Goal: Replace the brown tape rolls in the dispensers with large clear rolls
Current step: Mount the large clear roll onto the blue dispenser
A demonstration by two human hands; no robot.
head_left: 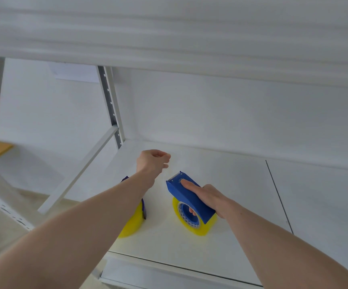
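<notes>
A person's two bare arms reach onto a white shelf. The right hand grips a blue tape dispenser from above, forefinger laid straight along its top toward the toothed blade, other fingers wrapping through the core. A yellowish clear roll sits in it, resting on the shelf. The left hand hovers above the shelf, fingers loosely curled, apparently holding nothing. Beneath the left forearm stands a second yellowish roll in a dark blue dispenser, mostly hidden.
</notes>
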